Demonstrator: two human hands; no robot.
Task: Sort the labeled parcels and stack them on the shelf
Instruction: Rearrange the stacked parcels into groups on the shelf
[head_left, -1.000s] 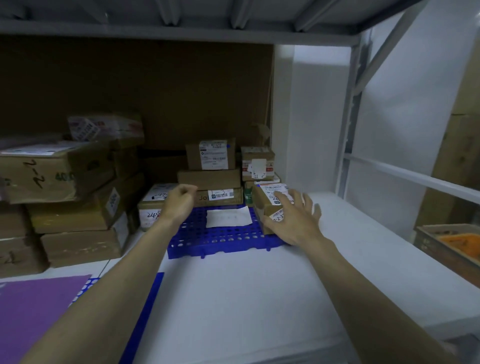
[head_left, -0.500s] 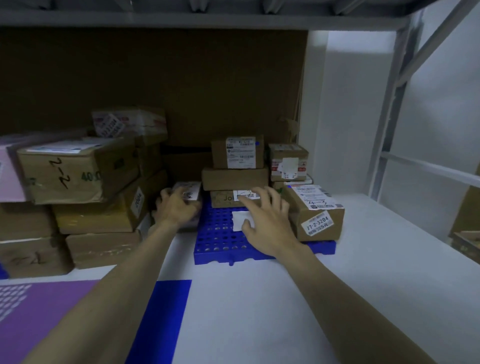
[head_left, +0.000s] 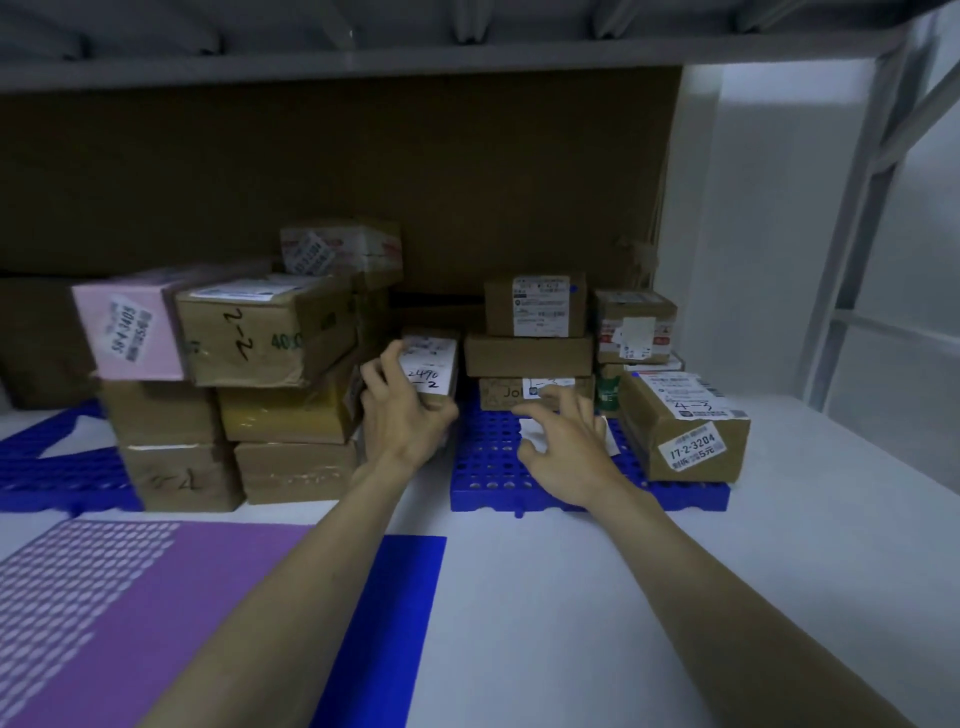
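Observation:
My left hand (head_left: 402, 415) grips a small brown parcel (head_left: 434, 364) with a white label marked "2490 -2", tilted up between two stacks. My right hand (head_left: 563, 447) hovers with spread fingers over a white slip (head_left: 535, 434) on the blue perforated pallet (head_left: 488, 467); I cannot tell if it touches it. Behind it stands a stack of three brown parcels (head_left: 530, 356). A labeled parcel "17-2-3204" (head_left: 685, 431) sits on the pallet's right end.
A stack of larger boxes (head_left: 270, 384) with a pink box (head_left: 130, 327) fills the left. More small parcels (head_left: 636, 325) stand at the back right. A purple mat (head_left: 130, 597) lies front left on the white shelf (head_left: 571, 597). A shelf post (head_left: 852, 234) rises at right.
My left hand has closed on the small labeled parcel and tipped it up. My right hand left the "17-2-3204" parcel and moved left over the white slip. The view shifted left.

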